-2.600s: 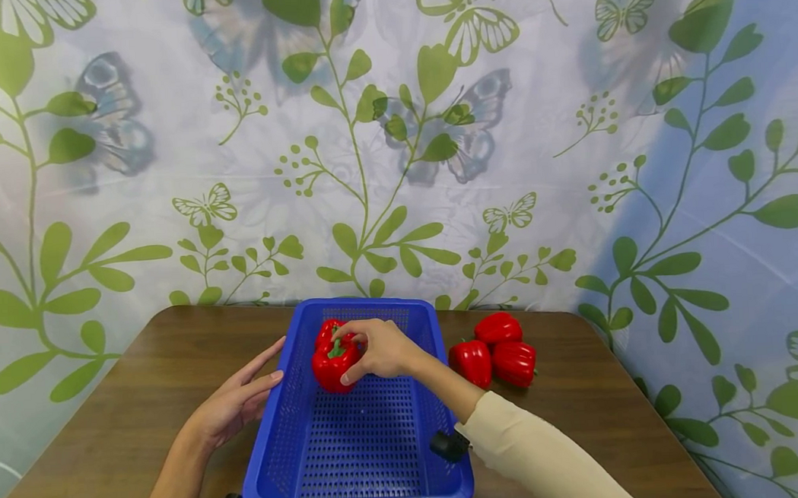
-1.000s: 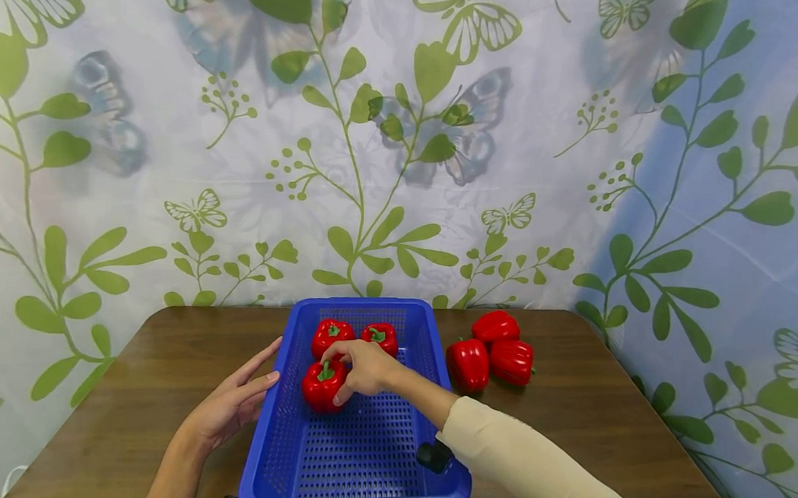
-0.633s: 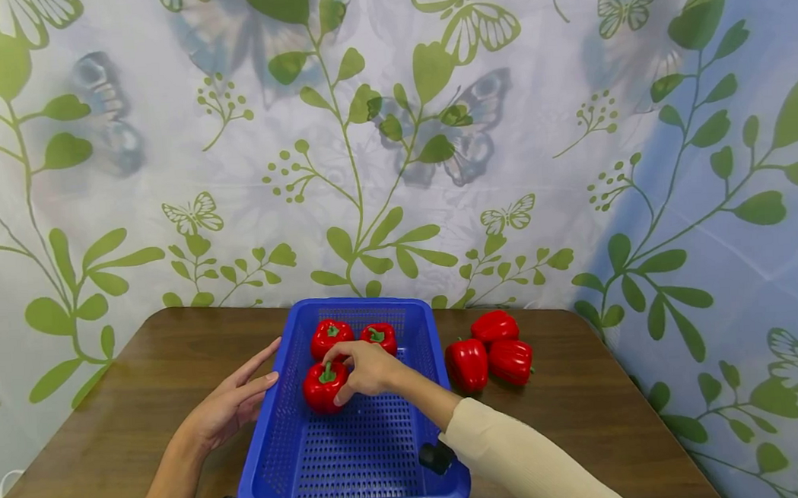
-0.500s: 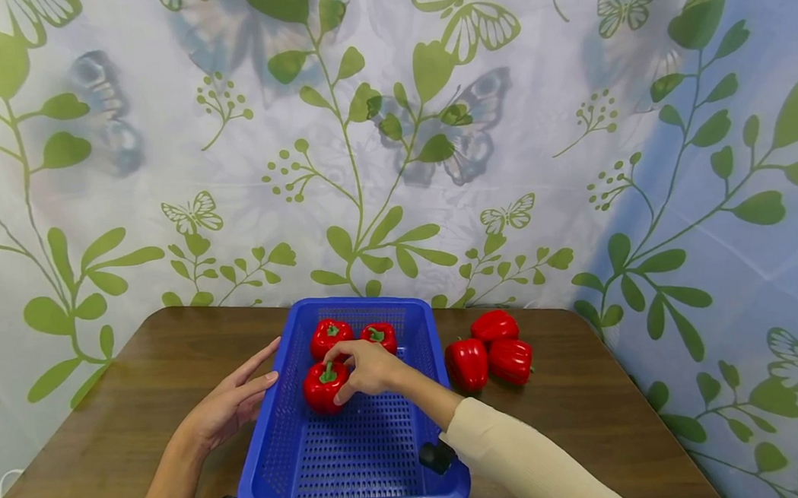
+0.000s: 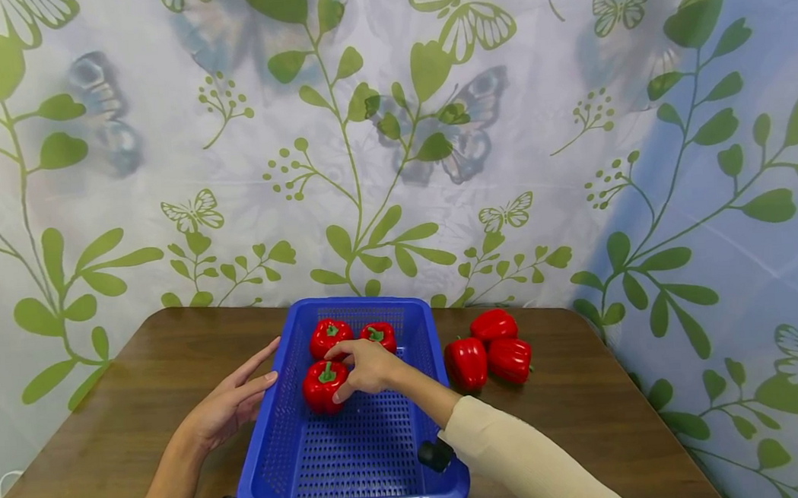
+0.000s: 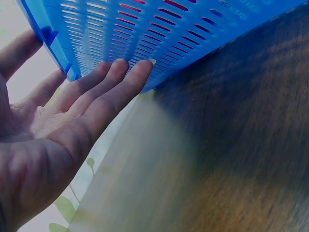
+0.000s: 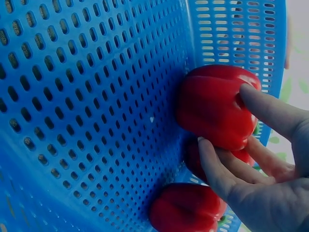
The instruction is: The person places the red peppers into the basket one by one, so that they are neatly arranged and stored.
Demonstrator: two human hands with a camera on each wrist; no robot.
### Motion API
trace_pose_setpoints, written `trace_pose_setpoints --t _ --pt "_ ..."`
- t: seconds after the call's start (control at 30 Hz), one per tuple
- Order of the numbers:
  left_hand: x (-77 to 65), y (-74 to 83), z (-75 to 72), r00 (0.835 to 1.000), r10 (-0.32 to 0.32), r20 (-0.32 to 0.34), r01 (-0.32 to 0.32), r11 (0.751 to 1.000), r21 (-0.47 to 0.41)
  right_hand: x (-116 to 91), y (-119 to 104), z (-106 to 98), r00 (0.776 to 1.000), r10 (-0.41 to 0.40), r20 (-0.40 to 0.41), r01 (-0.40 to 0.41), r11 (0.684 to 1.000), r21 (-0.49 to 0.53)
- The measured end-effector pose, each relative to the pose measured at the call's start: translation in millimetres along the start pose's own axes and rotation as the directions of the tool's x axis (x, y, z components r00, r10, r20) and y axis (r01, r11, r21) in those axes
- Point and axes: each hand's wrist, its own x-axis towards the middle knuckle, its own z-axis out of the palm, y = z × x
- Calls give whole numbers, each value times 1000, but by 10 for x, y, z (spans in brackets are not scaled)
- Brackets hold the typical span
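Note:
In the head view a blue perforated plastic basket stands on the table with three red bell peppers in it. My right hand reaches in from the right, thumb and fingers about the nearest bell pepper, which sits upright, green stem up, near the left wall. In the right wrist view the thumb touches this bell pepper and the fingertips lie at its other side. Behind it are a bell pepper and another bell pepper, partly covered by the hand. My left hand, fingers extended, touches the basket's outer left side.
Three more red bell peppers lie close together on the brown wooden table, right of the basket; one bell pepper is nearest its wall. A patterned curtain hangs behind the table.
The right hand has brought its bell pepper toward the near left of the basket and down, uncovering the two behind. Over the last second hand and pepper barely moved. The left hand stays put.

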Motion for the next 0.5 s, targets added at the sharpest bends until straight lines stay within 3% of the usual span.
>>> trace_pose_setpoints --t 0.5 --pt "-18 -30 38 1000 14 5 -14 1000 -6 -27 18 23 1000 -2 4 2 1000 -11"
